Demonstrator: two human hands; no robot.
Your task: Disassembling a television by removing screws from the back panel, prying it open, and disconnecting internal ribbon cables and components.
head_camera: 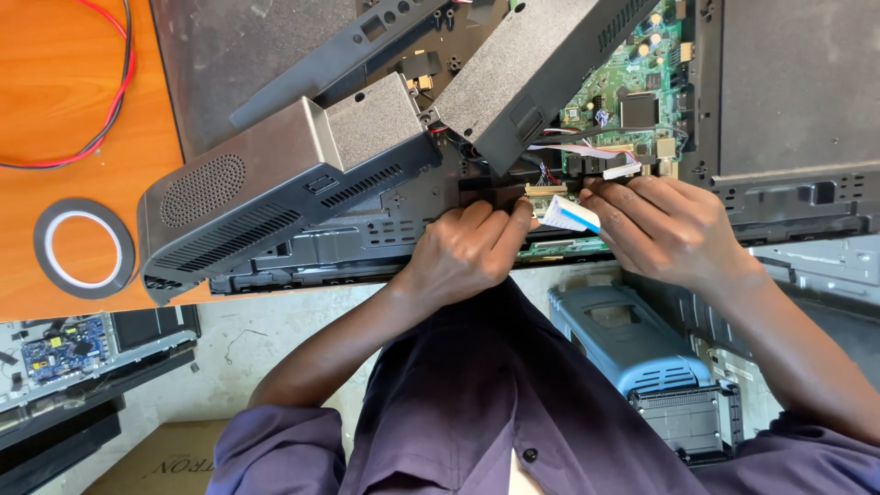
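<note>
At the near edge of the orange desk [64,101], over an opened flat-screen chassis [367,229]: left hand [463,252] and right hand [665,229] close together, fingers of both pinched narrow on a white flat ribbon cable [568,214] (blue-tipped, tilted), just below a green circuit board [632,82]. Black back-cover panels [275,183] propped up and angled beside the hands. Roll of tape [82,247] and red and black wires [110,101] well apart, toward the left.
</note>
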